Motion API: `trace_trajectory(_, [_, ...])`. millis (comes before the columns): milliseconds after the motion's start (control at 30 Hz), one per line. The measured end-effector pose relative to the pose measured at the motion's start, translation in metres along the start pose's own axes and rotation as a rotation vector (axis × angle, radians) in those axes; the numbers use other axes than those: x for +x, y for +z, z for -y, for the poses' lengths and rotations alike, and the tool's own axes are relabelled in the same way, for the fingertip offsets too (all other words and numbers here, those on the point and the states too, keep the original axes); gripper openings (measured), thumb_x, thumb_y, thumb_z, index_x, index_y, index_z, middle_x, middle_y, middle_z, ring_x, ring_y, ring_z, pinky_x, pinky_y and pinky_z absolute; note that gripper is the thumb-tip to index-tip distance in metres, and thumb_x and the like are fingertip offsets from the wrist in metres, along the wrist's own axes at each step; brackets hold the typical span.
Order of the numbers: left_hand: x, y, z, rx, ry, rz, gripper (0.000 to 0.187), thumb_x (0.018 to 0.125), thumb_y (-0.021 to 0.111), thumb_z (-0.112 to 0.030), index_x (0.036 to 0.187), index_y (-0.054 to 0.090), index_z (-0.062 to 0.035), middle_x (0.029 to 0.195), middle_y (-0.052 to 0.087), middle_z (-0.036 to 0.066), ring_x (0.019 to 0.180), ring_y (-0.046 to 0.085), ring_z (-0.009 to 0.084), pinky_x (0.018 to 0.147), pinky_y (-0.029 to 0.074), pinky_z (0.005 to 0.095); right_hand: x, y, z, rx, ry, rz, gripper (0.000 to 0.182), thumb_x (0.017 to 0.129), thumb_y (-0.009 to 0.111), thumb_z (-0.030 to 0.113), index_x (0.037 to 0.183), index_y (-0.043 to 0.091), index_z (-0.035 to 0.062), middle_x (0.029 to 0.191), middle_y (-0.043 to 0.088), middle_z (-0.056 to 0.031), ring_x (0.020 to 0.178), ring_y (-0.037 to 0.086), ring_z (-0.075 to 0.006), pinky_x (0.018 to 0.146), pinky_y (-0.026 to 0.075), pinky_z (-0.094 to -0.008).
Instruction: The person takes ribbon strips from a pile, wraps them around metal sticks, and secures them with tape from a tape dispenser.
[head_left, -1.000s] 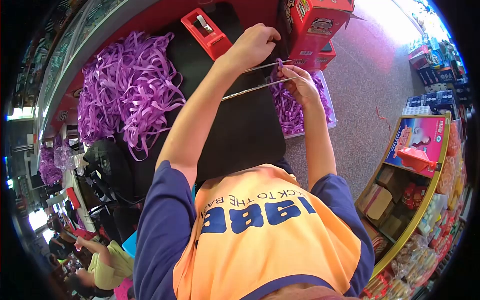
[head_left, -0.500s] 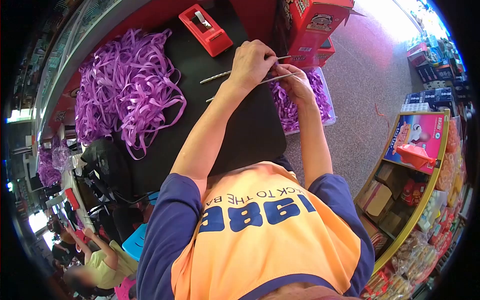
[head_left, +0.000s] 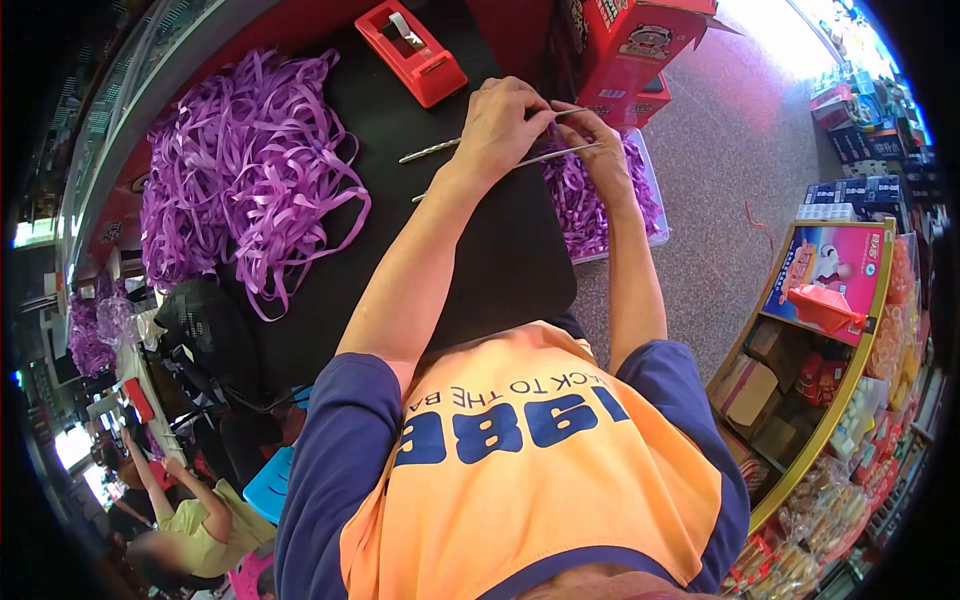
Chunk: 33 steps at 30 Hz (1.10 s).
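My left hand (head_left: 505, 118) is closed, with its fingertips pinched at a bit of purple ribbon (head_left: 551, 133) between two thin metal rods. The far rod (head_left: 430, 152) looks twisted and runs under that hand. The near rod (head_left: 548, 157) passes beneath my left wrist toward my right palm. My right hand (head_left: 598, 150) is curled beside the left, its fingers at the rod ends; the ribbon in its grip is mostly hidden. Below it stands a pale plastic bin (head_left: 656, 190) full of purple ribbon pieces (head_left: 580, 215).
A large heap of purple ribbon (head_left: 250, 180) lies on the black table (head_left: 500, 270). A red tape dispenser (head_left: 412, 55) sits at the far side. Red cartons (head_left: 640, 45) stand at the far right, a display cabinet (head_left: 800, 330) on the right. Another person (head_left: 205, 525) is at lower left.
My right fingers have shifted up and over the far rod, closer to my left fingertips. My left hand and the rods stay almost in place.
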<state>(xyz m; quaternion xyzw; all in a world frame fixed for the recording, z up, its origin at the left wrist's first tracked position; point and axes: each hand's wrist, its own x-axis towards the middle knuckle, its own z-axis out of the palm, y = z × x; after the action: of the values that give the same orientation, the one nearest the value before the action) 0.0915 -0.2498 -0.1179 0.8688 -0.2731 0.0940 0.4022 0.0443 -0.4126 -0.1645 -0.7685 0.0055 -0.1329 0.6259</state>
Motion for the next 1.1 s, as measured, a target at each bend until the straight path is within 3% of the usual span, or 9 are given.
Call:
trace_trajectory(100, [-0.002,0.002,0.0,0.037,0.01,-0.02,0.014,0.076,0.067,-0.02,0.079,0.071,-0.0066,0.092,0.064,0.005,0.096,0.055,0.0257,0.085,0.042,0.0368,0.004,0.003,0.001,0.148,0.077,0.166,0.026,0.084,0.063,0.006,0.11,0.064,0.0022,0.09,0.066,-0.0014,0.083,0.057,-0.006,0.073,0.046,-0.022])
trace_trajectory(167, [-0.002,0.001,-0.001,0.038,0.008,-0.012,0.014,0.076,0.067,-0.02,0.079,0.071,-0.0069,0.092,0.064,0.005,0.096,0.055,0.0255,0.085,0.041,0.037,0.006,0.003,-0.013,-0.012,0.026,0.172,0.023,0.084,0.063,0.007,0.106,0.065,0.0019,0.085,0.067,-0.0041,0.079,0.056,-0.0053,0.07,0.046,-0.0233])
trace_trajectory(367, [-0.002,0.001,0.001,0.043,0.026,-0.007,0.015,0.076,0.068,-0.021,0.079,0.071,-0.0068,0.091,0.064,0.005,0.095,0.055,0.0259,0.084,0.042,0.0373,-0.012,-0.002,-0.062,-0.163,0.178,0.145,0.02,0.082,0.067,0.013,0.098,0.068,0.0029,0.077,0.068,-0.0086,0.072,0.058,-0.0059,0.067,0.047,-0.0254])
trace_trajectory(500, [-0.002,0.002,0.002,0.062,0.065,-0.036,0.015,0.075,0.068,-0.021,0.081,0.071,-0.0065,0.091,0.065,0.006,0.093,0.056,0.027,0.083,0.044,0.0372,-0.04,-0.004,-0.107,-0.141,0.174,0.079,0.024,0.08,0.07,0.022,0.097,0.07,0.0057,0.082,0.07,-0.0101,0.073,0.063,-0.0105,0.068,0.048,-0.0275])
trace_trajectory(633, [-0.002,0.003,0.003,0.059,0.076,-0.018,0.016,0.076,0.068,-0.019,0.083,0.07,-0.0049,0.092,0.065,0.007,0.093,0.056,0.0271,0.083,0.044,0.0367,-0.07,-0.009,-0.136,-0.311,0.319,0.035,0.021,0.08,0.07,0.021,0.097,0.07,0.0085,0.085,0.07,-0.0088,0.077,0.064,-0.0108,0.07,0.049,-0.0267])
trace_trajectory(833, [-0.003,0.003,0.002,0.057,0.059,0.002,0.017,0.078,0.068,-0.02,0.085,0.07,-0.0041,0.094,0.065,0.006,0.095,0.055,0.0258,0.083,0.044,0.0349,-0.112,-0.003,-0.185,-0.003,0.456,0.025,0.024,0.084,0.068,0.021,0.097,0.069,0.0008,0.087,0.07,-0.0046,0.079,0.063,-0.0095,0.073,0.048,-0.025])
trace_trajectory(967, [-0.003,0.002,0.001,0.073,0.067,-0.01,0.018,0.077,0.069,-0.02,0.086,0.07,-0.0043,0.095,0.064,0.006,0.095,0.055,0.0256,0.084,0.044,0.0344,-0.124,0.014,-0.156,0.341,0.69,0.008,0.024,0.085,0.066,0.019,0.101,0.067,0.0008,0.094,0.069,-0.007,0.086,0.062,-0.0128,0.079,0.046,-0.0255])
trace_trajectory(1033, [-0.003,0.002,0.0,0.079,0.065,-0.008,0.018,0.077,0.069,-0.02,0.086,0.07,-0.0043,0.095,0.064,0.006,0.095,0.055,0.0255,0.084,0.044,0.0343,-0.127,0.019,-0.144,0.657,0.802,-0.067,0.022,0.085,0.066,0.018,0.1,0.067,0.0016,0.091,0.068,-0.005,0.081,0.063,-0.0121,0.074,0.048,-0.0254])
trace_trajectory(1100, [-0.002,0.002,0.0,0.082,0.061,-0.004,0.017,0.078,0.069,-0.02,0.085,0.07,-0.0046,0.095,0.064,0.006,0.095,0.055,0.0253,0.084,0.044,0.0342,-0.123,0.023,-0.144,0.695,0.802,-0.077,0.021,0.085,0.066,0.017,0.099,0.067,0.0019,0.088,0.067,-0.0036,0.077,0.062,-0.0111,0.07,0.048,-0.025])
